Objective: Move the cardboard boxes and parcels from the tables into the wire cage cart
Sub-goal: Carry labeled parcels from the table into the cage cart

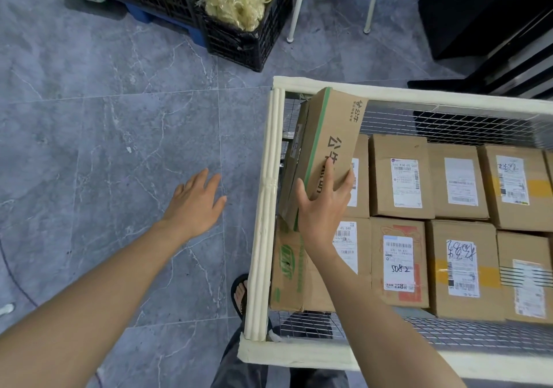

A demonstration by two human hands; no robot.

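A wire cage cart with a cream padded rim fills the right half of the view. Several labelled cardboard boxes lie flat on its floor in two rows. My right hand grips the near end of a long brown box with a green stripe, which tilts upward against the cart's left wall above the other boxes. My left hand hovers over the floor left of the cart, fingers spread, holding nothing.
Black plastic crates, one with yellowish wrapping, stand on the grey tiled floor beyond. White stool legs and a dark cabinet lie behind the cart. My sandalled foot is beside the cart's near left corner.
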